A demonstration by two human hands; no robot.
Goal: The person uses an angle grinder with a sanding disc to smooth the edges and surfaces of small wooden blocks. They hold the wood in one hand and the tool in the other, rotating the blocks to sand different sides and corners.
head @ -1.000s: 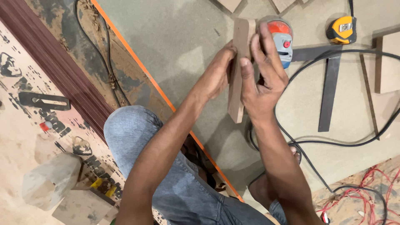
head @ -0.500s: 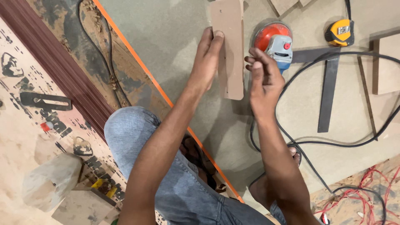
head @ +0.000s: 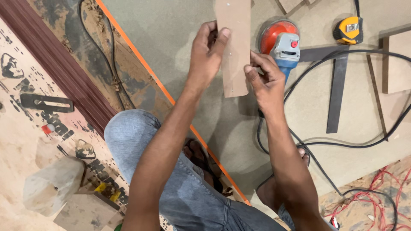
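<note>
As both hands (head: 233, 64) pinch board (head: 234, 42), seemingly flat-on

Left hand (head: 205, 53), right hand (head: 263, 79) – fingers pinched, raised.

Grey-brown board (head: 180, 38), angle grinder (head: 280, 40), tape measure (head: 347, 31), steel square (head: 336, 92), black cable (head: 342, 145)

A carpentry workshop, with work done on the floor. Evidence: large fibreboard sheet (head: 180, 51) used as work surface; angle grinder (head: 280, 42) with black power cable (head: 342, 143); yellow tape measure (head: 350, 31); steel try square (head: 336, 92); board offcuts (head: 396, 64); sawdust-covered plywood (head: 25, 141).
</note>
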